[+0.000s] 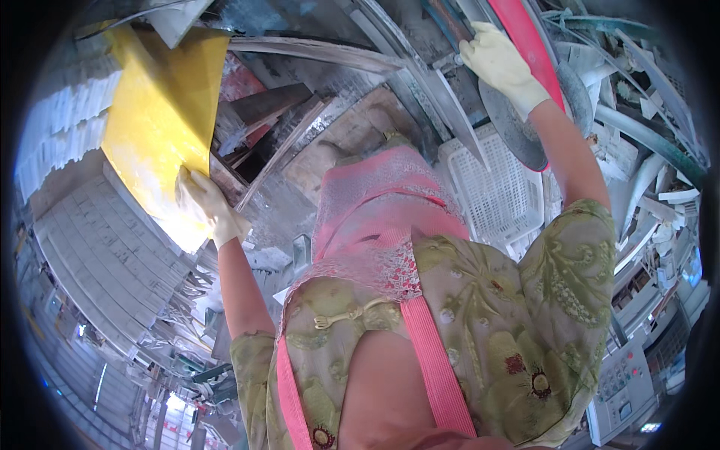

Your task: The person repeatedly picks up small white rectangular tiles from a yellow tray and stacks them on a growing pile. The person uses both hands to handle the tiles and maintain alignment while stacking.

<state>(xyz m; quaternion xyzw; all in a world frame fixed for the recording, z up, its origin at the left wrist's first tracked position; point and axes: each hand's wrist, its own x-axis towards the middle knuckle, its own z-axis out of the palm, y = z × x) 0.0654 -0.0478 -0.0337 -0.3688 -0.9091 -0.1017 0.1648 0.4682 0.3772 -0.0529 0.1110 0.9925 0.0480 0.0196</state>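
My left hand [201, 201], in a pale cream glove, rests against the lower right part of a large yellow sheet [161, 105]. Its fingers lie along the sheet's surface, and I see no grip around an edge. Up at the right, my right hand [501, 66] wears a matching glove. Those fingers are curled in beside a metal rod and a bright red band [531, 46]; whatever they close on is hidden by the glove. Just below that hand sits a grey round wheel or disc [514, 120], partly covered by my wrist.
A white perforated plastic basket [495, 184] stands below the machine frame. Stacked whitish strips [67, 124] lie left of the yellow sheet, above grey slatted boards [112, 247]. A curved metal rail [315, 51] crosses the top. A control panel [624, 390] is at lower right.
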